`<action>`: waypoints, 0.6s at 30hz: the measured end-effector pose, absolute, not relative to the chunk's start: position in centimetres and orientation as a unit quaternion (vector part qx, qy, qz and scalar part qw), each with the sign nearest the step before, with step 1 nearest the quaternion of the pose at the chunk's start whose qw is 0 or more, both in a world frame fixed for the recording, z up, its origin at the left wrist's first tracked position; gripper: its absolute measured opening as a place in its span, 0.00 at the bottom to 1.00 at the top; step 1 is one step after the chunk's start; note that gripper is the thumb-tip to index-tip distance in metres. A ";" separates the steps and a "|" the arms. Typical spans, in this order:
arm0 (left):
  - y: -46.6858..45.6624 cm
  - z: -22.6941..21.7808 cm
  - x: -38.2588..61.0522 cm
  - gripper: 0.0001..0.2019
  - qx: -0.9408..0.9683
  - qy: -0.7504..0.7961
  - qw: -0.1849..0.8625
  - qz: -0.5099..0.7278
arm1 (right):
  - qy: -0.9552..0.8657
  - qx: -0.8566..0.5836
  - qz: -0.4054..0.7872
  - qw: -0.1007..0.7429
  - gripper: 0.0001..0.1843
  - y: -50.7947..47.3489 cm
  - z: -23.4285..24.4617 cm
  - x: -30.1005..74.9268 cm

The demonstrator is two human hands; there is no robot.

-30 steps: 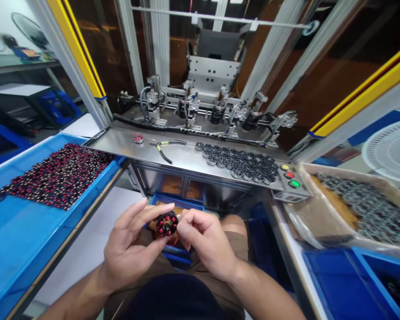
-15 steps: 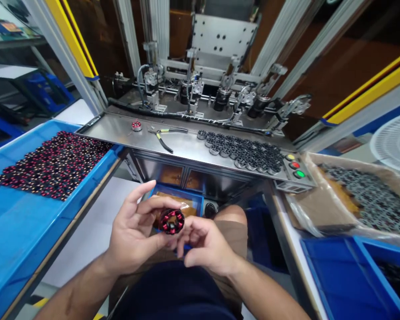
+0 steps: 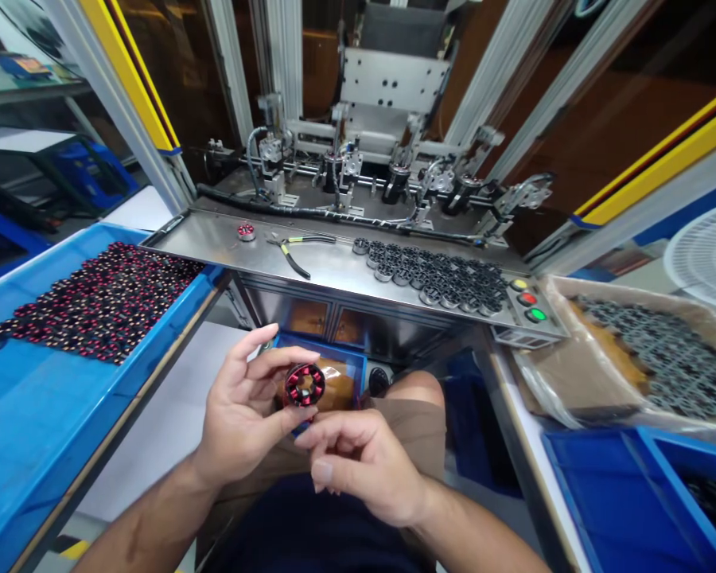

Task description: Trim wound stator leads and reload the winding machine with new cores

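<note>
Between the thumb and fingers of my left hand (image 3: 243, 418) is a wound motor stator (image 3: 305, 395), a black ring with red copper coils, its open face turned up towards me. My right hand (image 3: 367, 461) is just below and to the right of it, apart from the ring, with fingers half curled, the thumb separate and nothing visible in them. On the metal shelf ahead stand another red-wound stator (image 3: 246, 231), a pair of cutting pliers (image 3: 298, 248) with black and yellow handles, and a cluster of black and grey ring parts (image 3: 438, 272).
At left, a blue tray (image 3: 29, 406) holds many red-wound stators. A machine with clamps (image 3: 397, 179) stands behind the shelf. Coloured push buttons (image 3: 528, 298) are at the shelf's right end. A lined carton (image 3: 549, 370) of grey parts and blue bins (image 3: 597, 469) are at right.
My left hand has lifted the stator slightly up and left. My right hand has dropped away from the ring, leaving a gap. The camera view has tilted a little.
</note>
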State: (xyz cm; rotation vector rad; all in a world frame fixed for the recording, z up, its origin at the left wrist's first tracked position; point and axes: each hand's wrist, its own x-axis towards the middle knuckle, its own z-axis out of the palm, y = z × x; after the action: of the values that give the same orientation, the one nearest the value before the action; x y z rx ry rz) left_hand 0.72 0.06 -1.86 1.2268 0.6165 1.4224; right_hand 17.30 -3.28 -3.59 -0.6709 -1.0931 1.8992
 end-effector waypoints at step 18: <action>0.0 -2.6 0.3 0.31 0.505 0.250 0.597 0.571 | -0.649 -0.322 0.528 0.444 0.08 -3.1 -2.8 18.6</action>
State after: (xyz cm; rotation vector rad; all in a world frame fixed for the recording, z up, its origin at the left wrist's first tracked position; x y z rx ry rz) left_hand 0.31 -0.02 -2.56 1.1728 0.5802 1.3253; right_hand 18.59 -3.12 -2.82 -0.7976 -1.6080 1.3087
